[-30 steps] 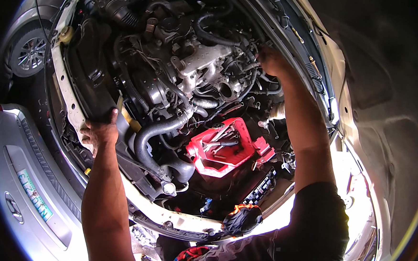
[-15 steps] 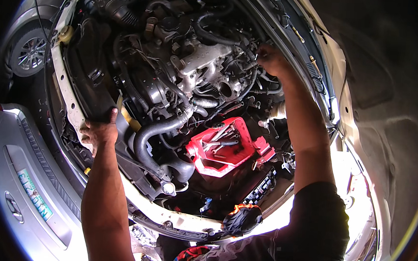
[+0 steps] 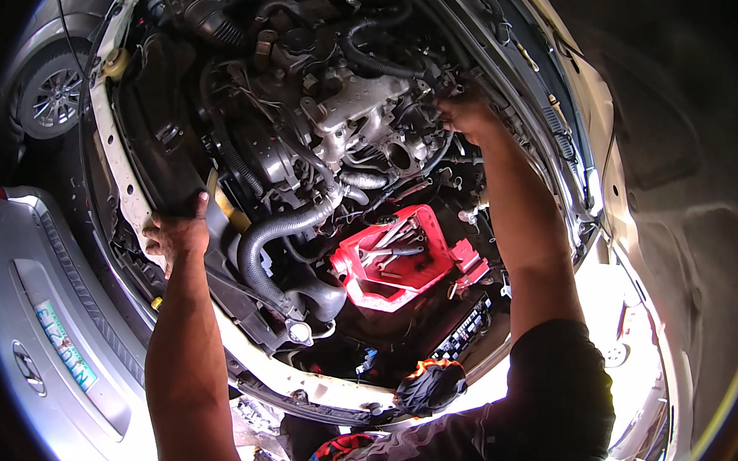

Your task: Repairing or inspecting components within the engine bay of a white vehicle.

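My left hand [image 3: 179, 234] is wrapped over the cream front crossmember [image 3: 139, 195] of an open engine bay, its thumb pointing up along the black plastic cover [image 3: 167, 146]. My right hand [image 3: 469, 117] reaches to the far right of the engine [image 3: 355, 111], among dark hoses and wiring behind the silver metal intake part. Its fingers are bent together there; shadow hides what is between them. Nearer me lies a cut-open red plastic container [image 3: 417, 276], holding several wrenches [image 3: 398, 242].
A thick ribbed black hose [image 3: 258, 245] curves left of the red container. A dark cloth with orange edging [image 3: 431, 388] lies on the near edge. A fuse box [image 3: 462, 329] sits to its upper right. A silver car [image 3: 69, 297] stands close on the left.
My right hand has shifted a little left and nearer, away from the rear edge of the bay. The left hand keeps its place on the crossmember.
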Available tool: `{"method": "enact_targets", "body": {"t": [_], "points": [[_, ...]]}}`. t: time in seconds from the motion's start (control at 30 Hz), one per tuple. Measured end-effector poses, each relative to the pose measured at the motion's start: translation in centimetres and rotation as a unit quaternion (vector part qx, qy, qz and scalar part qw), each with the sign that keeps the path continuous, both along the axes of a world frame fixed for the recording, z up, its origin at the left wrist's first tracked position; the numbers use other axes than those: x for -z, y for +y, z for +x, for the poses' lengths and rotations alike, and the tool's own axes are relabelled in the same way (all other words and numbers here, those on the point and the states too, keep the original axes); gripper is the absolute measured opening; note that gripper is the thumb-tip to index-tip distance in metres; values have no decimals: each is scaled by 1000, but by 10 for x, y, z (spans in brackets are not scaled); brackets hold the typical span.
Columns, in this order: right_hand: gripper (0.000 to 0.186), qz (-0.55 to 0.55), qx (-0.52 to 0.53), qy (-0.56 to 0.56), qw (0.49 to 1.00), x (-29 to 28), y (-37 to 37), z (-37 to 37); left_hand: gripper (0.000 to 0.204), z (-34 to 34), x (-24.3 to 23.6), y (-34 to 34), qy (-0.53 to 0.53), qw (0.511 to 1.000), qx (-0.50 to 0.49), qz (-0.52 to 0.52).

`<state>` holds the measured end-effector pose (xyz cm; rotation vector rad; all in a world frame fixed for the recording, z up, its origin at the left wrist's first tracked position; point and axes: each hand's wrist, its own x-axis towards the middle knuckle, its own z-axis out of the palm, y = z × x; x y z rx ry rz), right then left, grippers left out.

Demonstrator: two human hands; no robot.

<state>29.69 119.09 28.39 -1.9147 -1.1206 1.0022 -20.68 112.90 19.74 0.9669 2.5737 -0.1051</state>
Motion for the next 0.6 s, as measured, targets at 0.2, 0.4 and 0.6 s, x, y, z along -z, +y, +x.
{"method": "enact_targets", "body": {"t": [0.2,0.4,0.6], "points": [[34,-149,-48,-158,975,-1,11,-18,118,-3,-2,-4,0,1000,-6,-7],[24,-63,-3,-77,995,0,2,14,120,0,9,-1,-3,1000,7,-3],[18,-149,-223,2,963,-51,-94,-49,128,-21,31,-2,41,995,86,24]]}}
